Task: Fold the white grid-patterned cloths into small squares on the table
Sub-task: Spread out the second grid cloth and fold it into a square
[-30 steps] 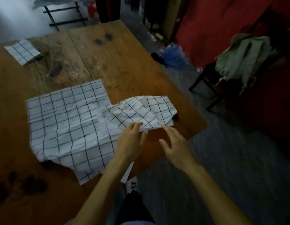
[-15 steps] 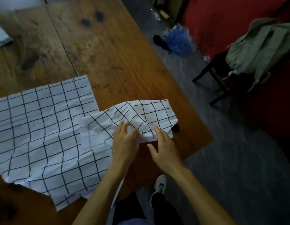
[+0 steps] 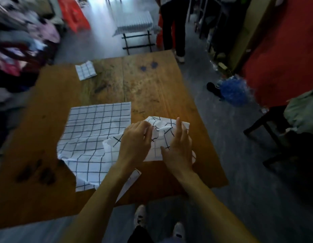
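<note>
A crumpled white grid-patterned cloth (image 3: 165, 128) lies near the right front of the wooden table (image 3: 152, 88). My left hand (image 3: 136, 142) lies on its left part, and the curled fingers pinch a raised fold. Straight fingers of my right hand (image 3: 180, 146) press down on the cloth's right side, thumb spread. Partly under the crumpled one, a bigger grid cloth (image 3: 94, 130) is spread mostly flat to the left, its front edge rumpled and hanging over the table edge. A small folded grid cloth (image 3: 85, 70) sits at the far left of the table.
A person (image 3: 173, 23) stands beyond the table's far edge beside a white-topped stand (image 3: 134, 23). A dark chair holding a green bag (image 3: 303, 120) is on the right, with a blue plastic bundle (image 3: 234, 92) on the floor. Heaped clothes (image 3: 20, 41) fill the left.
Both hands went from hovering just short of the crumpled cloth to resting on it, and the cloth is bunched tighter. The camera tilted up, so the far room shows.
</note>
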Available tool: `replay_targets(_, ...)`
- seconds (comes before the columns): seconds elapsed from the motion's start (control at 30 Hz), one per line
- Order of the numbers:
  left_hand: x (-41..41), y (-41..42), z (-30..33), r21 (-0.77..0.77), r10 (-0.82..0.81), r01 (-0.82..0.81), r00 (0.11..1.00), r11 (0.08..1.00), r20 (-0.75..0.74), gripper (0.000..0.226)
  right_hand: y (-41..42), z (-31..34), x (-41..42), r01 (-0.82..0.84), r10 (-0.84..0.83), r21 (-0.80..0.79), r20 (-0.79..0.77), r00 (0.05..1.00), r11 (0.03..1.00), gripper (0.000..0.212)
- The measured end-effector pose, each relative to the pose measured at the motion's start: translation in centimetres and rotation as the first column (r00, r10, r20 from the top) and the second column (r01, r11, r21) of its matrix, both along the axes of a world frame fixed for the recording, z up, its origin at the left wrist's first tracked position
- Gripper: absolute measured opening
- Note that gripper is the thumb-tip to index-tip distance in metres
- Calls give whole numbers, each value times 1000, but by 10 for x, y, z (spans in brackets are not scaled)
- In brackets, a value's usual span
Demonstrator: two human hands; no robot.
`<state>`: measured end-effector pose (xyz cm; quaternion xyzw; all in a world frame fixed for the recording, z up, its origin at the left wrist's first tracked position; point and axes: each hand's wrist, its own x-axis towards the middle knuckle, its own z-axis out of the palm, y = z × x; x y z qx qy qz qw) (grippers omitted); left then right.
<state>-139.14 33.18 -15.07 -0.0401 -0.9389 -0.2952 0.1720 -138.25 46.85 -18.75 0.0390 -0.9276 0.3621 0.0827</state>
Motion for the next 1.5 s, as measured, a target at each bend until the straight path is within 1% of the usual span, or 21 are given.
replay_targets(0.07,14,0,14,-11,59,-59,998,998,-11,10,6,9,4,1,-1,-8,-102,995,1000,107)
replay_targets(0.17,33,-5,30,-74,117,-119,993,990,-27,14,18,26,7,-48,37,-65,-172,984,997,94)
replay_targets(0.23,45,-10,38,-134,172,-179,983,975,-63,22,23,40,9,-126,108,-63,-231,967,990,75)
replay_targets(0.3,56,-9,43,-192,188,-206,976,960,-105,36,23,55,8,-172,153,-70,-218,964,983,49)
replay_targets(0.33,62,-6,45,-209,171,-194,977,958,-125,43,20,63,10,-180,163,-79,-188,969,981,37)
replay_targets(0.4,76,2,46,-232,96,-129,984,964,-147,53,12,79,15,-189,174,-92,-151,973,978,23)
replay_targets(0.47,89,7,43,-247,36,-73,988,966,-149,64,6,93,23,-197,185,-70,-146,972,978,18)
replay_targets(0.57,107,6,37,-258,39,-67,993,964,-110,84,-1,110,35,-171,163,-44,-139,977,984,23)
replay_targets(0.63,120,9,35,-204,79,-98,992,974,-98,93,-8,118,46,-145,142,-11,-141,980,989,25)
replay_targets(0.7,132,14,35,-130,129,-146,983,981,-127,98,-17,124,60,-115,118,27,-154,981,993,25)
replay_targets(0.8,145,16,37,-84,195,-211,967,974,-166,97,-27,132,82,-82,90,52,-180,980,995,24)
replay_targets(0.9,156,4,37,-130,248,-273,952,953,-179,92,-28,137,99,-63,69,36,-193,979,997,26)
replay_targets(1.03,168,-21,31,-142,220,-238,967,961,-132,83,-25,137,114,-63,67,24,-254,965,998,27)
replay_targets(1.1,173,-32,29,-135,207,-221,972,966,-111,73,-23,136,119,-77,74,3,-298,952,997,28)
replay_targets(1.17,176,-42,28,-128,196,-211,973,969,-124,51,-22,136,122,-87,80,-8,-331,940,996,26)
replay_targets(1.2,177,-46,29,-122,192,-210,971,970,-140,39,-21,136,123,-84,76,-7,-344,936,996,21)
replay_targets(1.23,178,-50,32,-109,193,-209,971,972,-142,36,-20,136,124,-77,70,-5,-356,932,997,15)
replay_targets(1.27,179,-53,34,-88,192,-206,971,975,-140,38,-19,136,125,-68,62,-2,-366,929,998,11)
replay_targets(1.3,180,-56,39,-67,195,-206,970,976,-146,39,-17,136,126,-59,57,5,-370,927,998,11)
replay_targets(1.43,185,-65,60,-68,173,-198,948,978,-268,35,-8,138,124,-32,34,12,-299,953,999,22)
replay_targets(1.5,184,-67,70,-86,171,-207,934,975,-313,26,-4,139,123,-33,33,7,-258,966,999,24)
